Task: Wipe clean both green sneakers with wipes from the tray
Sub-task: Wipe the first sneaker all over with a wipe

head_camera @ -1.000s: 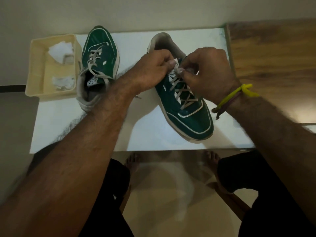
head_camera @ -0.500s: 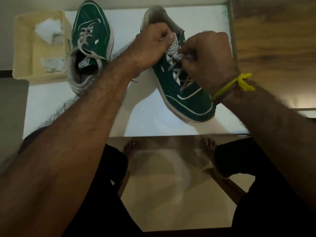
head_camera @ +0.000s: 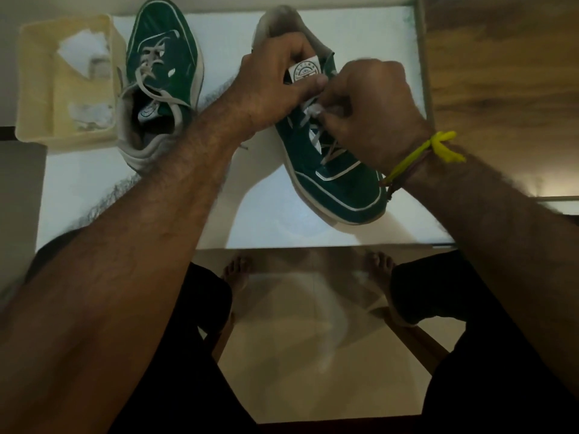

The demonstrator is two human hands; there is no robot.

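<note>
Gripping the tongue of the right-side green sneaker [head_camera: 341, 189], the left hand [head_camera: 275, 86] curls around it. Beside it, the right hand [head_camera: 372, 111] pinches a small white wipe [head_camera: 315, 111] against the laces. Left of that sneaker lie the other green sneaker [head_camera: 163, 67] and the cream tray [head_camera: 37, 89].

Both sneakers, the near sneaker [head_camera: 341, 186] and the far sneaker [head_camera: 163, 45], look like matt green suede-like cloth with pale smooth trim and flat woven laces; the tray [head_camera: 34, 89] is cream plastic, faintly glossy, holding crumpled white wipes [head_camera: 83, 50] of soft paper or cloth. The mat [head_camera: 141, 211] beneath is smooth white with a slight sheen; the tabletop [head_camera: 501, 73] beside it is polished, grained wood.
</note>
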